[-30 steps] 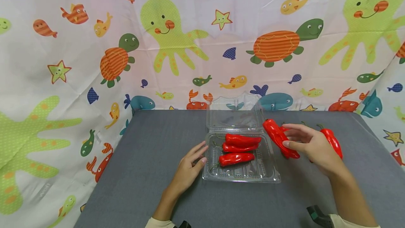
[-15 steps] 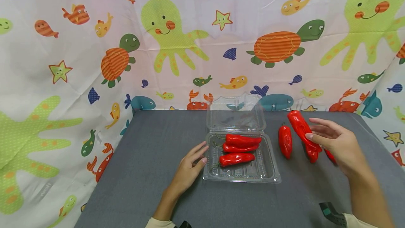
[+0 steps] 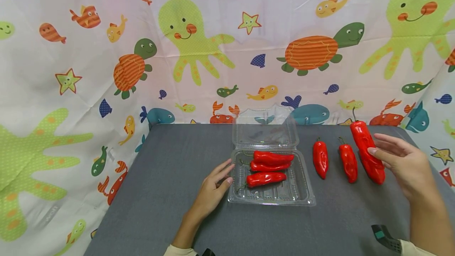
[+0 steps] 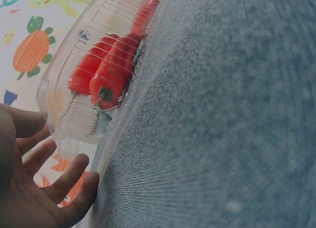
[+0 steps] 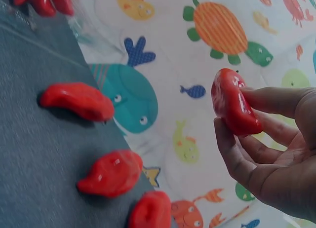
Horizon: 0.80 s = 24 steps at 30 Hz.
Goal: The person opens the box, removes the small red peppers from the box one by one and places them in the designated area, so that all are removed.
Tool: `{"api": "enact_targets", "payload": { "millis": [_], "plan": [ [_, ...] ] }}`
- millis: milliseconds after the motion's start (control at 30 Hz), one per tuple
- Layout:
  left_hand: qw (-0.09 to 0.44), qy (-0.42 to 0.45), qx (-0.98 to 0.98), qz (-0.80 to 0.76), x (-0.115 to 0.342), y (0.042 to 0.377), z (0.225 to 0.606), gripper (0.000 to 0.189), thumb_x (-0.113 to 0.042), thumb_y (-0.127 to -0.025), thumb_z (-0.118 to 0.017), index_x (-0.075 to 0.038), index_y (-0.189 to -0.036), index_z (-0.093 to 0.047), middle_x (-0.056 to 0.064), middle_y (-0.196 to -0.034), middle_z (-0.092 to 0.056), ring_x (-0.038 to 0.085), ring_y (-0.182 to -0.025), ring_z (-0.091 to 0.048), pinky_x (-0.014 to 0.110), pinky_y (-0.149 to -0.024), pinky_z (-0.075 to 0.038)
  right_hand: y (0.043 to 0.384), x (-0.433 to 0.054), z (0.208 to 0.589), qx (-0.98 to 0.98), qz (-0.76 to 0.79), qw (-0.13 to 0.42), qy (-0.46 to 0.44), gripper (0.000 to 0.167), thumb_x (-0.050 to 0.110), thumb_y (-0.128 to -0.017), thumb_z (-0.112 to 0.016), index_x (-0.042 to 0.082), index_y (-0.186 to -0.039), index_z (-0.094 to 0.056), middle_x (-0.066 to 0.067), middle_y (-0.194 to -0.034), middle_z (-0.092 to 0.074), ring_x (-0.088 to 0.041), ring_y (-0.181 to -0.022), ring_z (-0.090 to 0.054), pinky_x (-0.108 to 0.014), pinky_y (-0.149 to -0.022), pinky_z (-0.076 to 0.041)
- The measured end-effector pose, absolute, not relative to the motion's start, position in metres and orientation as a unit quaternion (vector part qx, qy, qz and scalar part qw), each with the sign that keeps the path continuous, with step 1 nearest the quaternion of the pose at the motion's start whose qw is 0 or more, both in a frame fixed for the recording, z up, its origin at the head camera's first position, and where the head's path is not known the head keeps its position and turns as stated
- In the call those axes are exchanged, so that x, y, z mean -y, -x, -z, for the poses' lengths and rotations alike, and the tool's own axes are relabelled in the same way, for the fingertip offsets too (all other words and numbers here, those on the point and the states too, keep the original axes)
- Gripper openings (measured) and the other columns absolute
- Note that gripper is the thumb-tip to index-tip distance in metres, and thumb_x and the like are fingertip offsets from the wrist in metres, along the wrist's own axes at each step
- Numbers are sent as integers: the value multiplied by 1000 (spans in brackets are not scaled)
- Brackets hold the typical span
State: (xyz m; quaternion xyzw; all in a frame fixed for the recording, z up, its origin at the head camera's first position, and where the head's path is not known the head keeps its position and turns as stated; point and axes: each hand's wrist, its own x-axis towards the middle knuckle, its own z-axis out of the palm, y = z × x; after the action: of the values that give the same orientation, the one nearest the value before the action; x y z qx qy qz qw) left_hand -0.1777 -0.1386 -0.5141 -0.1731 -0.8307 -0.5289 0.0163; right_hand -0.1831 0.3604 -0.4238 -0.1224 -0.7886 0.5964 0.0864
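Observation:
My right hand (image 3: pixel 405 161) pinches a red pepper (image 3: pixel 361 135) between thumb and fingers, raised above the table at the right. The right wrist view has this pepper (image 5: pixel 232 102) at the fingertips. Beneath it, another red pepper (image 3: pixel 377 176) is partly hidden. Two more red peppers, a left one (image 3: pixel 320 159) and a middle one (image 3: pixel 348 163), lie side by side on the table. My left hand (image 3: pixel 209 191) rests with loosely extended fingers at the left rim of a clear plastic clamshell box (image 3: pixel 302 192). Inside lie three red peppers (image 3: pixel 266 179).
The clamshell's clear lid (image 3: pixel 264 129) stands raised at the back. A grey cloth covers the table (image 3: pixel 163 192). Behind it hangs a curtain (image 3: pixel 220 50) printed with sea animals.
My right hand has carried the pepper rightward, from beside the box to above the rightmost pepper, uncovering the other two on the table. My left hand has stayed at the box's rim.

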Motion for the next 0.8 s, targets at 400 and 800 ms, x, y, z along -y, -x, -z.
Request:
{"api": "enact_targets", "payload": {
  "millis": [400, 800],
  "plan": [
    [17, 175, 831, 528, 138, 177, 513, 46, -20, -108, -64, -13, -153, -59, -7, -165, -46, 18, -126, -64, 31, -96, -54, 182, -397, 439, 724, -659, 104, 175, 64, 21, -100, -76, 25, -159, -51, 22, -125, -60, 1, -102, -52, -6, -64, -49],
    [37, 186, 830, 525, 138, 178, 517, 45, -21, -108, -64, -13, -152, -60, -1, -165, -48, 30, -124, -66, 30, -92, -55, 180, -420, 456, 709, -653, 115, 240, 56, 17, -101, -72, 38, -150, -55, 23, -146, -51, 7, -94, -52, -6, -63, -49]
  ]
}}
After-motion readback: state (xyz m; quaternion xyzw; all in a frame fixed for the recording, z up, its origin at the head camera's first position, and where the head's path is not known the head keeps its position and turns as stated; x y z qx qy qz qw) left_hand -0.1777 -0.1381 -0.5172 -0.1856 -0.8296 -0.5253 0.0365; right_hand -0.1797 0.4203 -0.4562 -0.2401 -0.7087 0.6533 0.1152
